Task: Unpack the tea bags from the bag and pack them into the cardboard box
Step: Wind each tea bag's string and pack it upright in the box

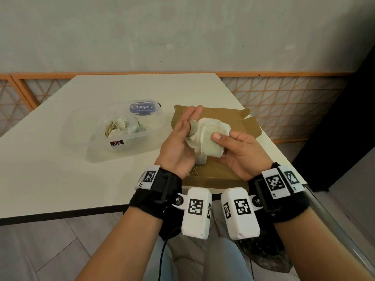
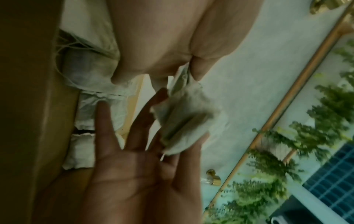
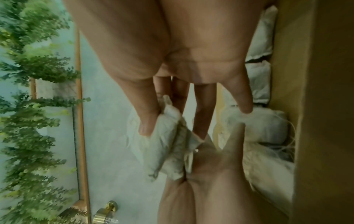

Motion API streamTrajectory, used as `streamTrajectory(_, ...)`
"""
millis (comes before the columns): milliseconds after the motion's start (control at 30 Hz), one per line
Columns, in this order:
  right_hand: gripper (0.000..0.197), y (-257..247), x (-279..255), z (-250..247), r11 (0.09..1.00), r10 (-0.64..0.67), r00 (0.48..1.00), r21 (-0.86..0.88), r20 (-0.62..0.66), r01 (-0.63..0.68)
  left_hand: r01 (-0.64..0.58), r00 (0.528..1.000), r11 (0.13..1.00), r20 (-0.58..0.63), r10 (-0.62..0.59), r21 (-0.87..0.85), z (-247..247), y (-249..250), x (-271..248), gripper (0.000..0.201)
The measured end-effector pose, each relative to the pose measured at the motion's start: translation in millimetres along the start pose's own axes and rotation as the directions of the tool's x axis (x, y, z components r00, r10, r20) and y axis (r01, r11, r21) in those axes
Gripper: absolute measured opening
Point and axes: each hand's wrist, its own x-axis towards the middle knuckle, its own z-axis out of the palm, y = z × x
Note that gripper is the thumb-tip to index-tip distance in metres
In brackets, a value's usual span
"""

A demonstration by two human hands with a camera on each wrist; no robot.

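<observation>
Over the open cardboard box [image 1: 213, 181] both hands hold a bunch of pale tea bags [image 1: 211, 136]. My right hand [image 1: 237, 153] grips the bunch with its thumb on top and its fingers underneath. My left hand [image 1: 182, 136] has its fingers straight against the bunch's left side and its thumb pinches the edge of one bag [image 2: 184, 75]. The wrist views show the held bunch [image 3: 164, 148] and more tea bags lying inside the box [image 3: 264, 125] [image 2: 82, 113]. The clear plastic bag [image 1: 119, 126] with further tea bags sits to the left.
The plastic bag lies in a clear plastic tub [image 1: 142, 138] with a "ClayG" label, left of the box. The box lid [image 1: 223, 116] lies open toward the far side. Both stand on a white table [image 1: 60, 179]; its right edge runs close to the box.
</observation>
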Motion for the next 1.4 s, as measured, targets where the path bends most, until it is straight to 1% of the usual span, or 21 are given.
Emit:
streamTrajectory(67, 0.034, 0.7, 3.4, 5.2, 1.000, -0.009, 1.000, 0.006, -0.009, 0.009, -0.005, 1.000, 0.998, -0.030, 0.007, 0.055, 1.6, -3.4, 0.3, 0.033)
streamTrajectory(133, 0.027, 0.4, 7.2, 6.1, 0.999, -0.040, 0.998, -0.039, -0.057, 0.038, 0.023, 0.997, 0.993, -0.076, -0.014, 0.112, 1.0, -4.3, -1.0, 0.029)
streamTrajectory(200, 0.031, -1.7, 9.0, 2.2, 0.992, -0.062, 0.994, -0.115, -0.090, 0.051, 0.059, 0.991, 0.974, -0.134, -0.030, 0.218, -2.2, -1.7, -3.5, 0.026)
streamTrajectory(267, 0.035, -5.0, 8.4, -3.5, 0.984, -0.052, 0.996, -0.173, -0.066, 0.040, 0.086, 0.987, 0.927, -0.155, -0.030, 0.366, -7.1, 3.6, -5.0, 0.021)
streamTrajectory(333, 0.032, -7.9, 6.6, -8.5, 0.977, -0.039, 0.999, -0.211, -0.015, 0.035, 0.116, 0.990, 0.859, -0.125, -0.062, 0.499, -9.1, 9.7, -6.0, 0.016)
streamTrajectory(433, 0.030, -9.9, 5.5, -13.3, 0.960, -0.035, 0.999, -0.277, 0.014, 0.037, 0.165, 0.986, 0.796, -0.109, -0.125, 0.582, -8.9, 16.2, -6.0, 0.015)
streamTrajectory(533, 0.031, -8.7, 6.5, -18.6, 0.950, -0.067, 0.997, -0.309, -0.039, 0.051, 0.182, 0.983, 0.793, -0.135, -0.126, 0.581, -8.9, 19.8, -5.2, 0.017)
streamTrajectory(600, 0.022, -7.7, 7.7, -23.7, 0.947, -0.093, 0.988, -0.317, -0.122, 0.050, 0.178, 0.981, 0.821, -0.168, -0.102, 0.542, -11.4, 19.6, -5.9, 0.019)
streamTrajectory(700, 0.012, -3.0, 10.6, -34.5, 0.912, -0.167, 0.948, -0.408, -0.270, 0.045, 0.158, 0.975, 0.877, -0.214, -0.065, 0.454, -15.4, 18.7, -8.1, 0.020)
streamTrajectory(800, 0.006, 3.6, 10.3, -36.2, 0.892, -0.193, 0.922, -0.452, -0.335, 0.022, 0.132, 0.978, 0.887, -0.206, -0.042, 0.442, -13.1, 17.7, -10.6, 0.028)
streamTrajectory(867, 0.005, 7.2, 8.3, -32.0, 0.896, -0.183, 0.923, -0.445, -0.340, 0.014, 0.111, 0.982, 0.873, -0.187, -0.023, 0.475, -8.4, 17.2, -12.5, 0.032)
streamTrajectory(900, 0.005, 8.1, 7.1, -29.4, 0.894, -0.186, 0.922, -0.448, -0.339, 0.016, 0.103, 0.983, 0.864, -0.182, -0.013, 0.492, -5.6, 16.4, -13.7, 0.031)
streamTrajectory(967, 0.005, 8.4, 5.3, -25.3, 0.887, -0.209, 0.915, -0.461, -0.345, 0.029, 0.087, 0.980, 0.856, -0.197, 0.018, 0.510, -1.2, 14.4, -15.7, 0.021)
streamTrajectory(1033, 0.006, 8.4, 4.0, -22.1, 0.885, -0.227, 0.909, -0.463, -0.350, 0.043, 0.042, 0.973, 0.848, -0.216, 0.086, 0.529, 1.7, 10.6, -18.0, 0.012)
streamTrajectory(1067, 0.006, 8.8, 3.7, -21.1, 0.887, -0.230, 0.909, -0.459, -0.348, 0.049, 0.013, 0.971, 0.844, -0.208, 0.117, 0.536, 2.8, 8.6, -19.3, 0.011)
streamTrajectory(1133, 0.009, 10.1, 3.9, -19.7, 0.890, -0.231, 0.912, -0.453, -0.339, 0.057, -0.028, 0.973, 0.842, -0.178, 0.146, 0.538, 3.6, 4.2, -20.8, 0.023)
streamTrajectory(1167, 0.011, 10.5, 4.0, -19.0, 0.892, -0.228, 0.915, -0.448, -0.334, 0.059, -0.031, 0.974, 0.845, -0.173, 0.145, 0.534, 3.9, 2.4, -21.6, 0.029)
streamTrajectory(1200, 0.012, 11.0, 4.1, -18.8, 0.894, -0.225, 0.918, -0.443, -0.327, 0.061, -0.022, 0.975, 0.848, -0.177, 0.135, 0.529, 4.8, 1.0, -22.2, 0.030)
streamTrajectory(1233, 0.014, 11.5, 4.0, -18.4, 0.895, -0.223, 0.921, -0.441, -0.320, 0.064, -0.009, 0.975, 0.846, -0.183, 0.126, 0.533, 5.7, -0.3, -22.6, 0.027)
streamTrajectory(1333, 0.015, 12.1, 2.1, -15.6, 0.874, -0.257, 0.924, -0.476, -0.285, 0.096, 0.035, 0.971, 0.853, -0.219, 0.094, 0.520, 11.8, -5.1, -25.3, 0.006)
streamTrajectory(1400, 0.014, 12.7, 0.9, -12.9, 0.860, -0.273, 0.925, -0.497, -0.263, 0.112, 0.059, 0.962, 0.871, -0.260, 0.080, 0.488, 14.5, -9.7, -24.7, 0.012)
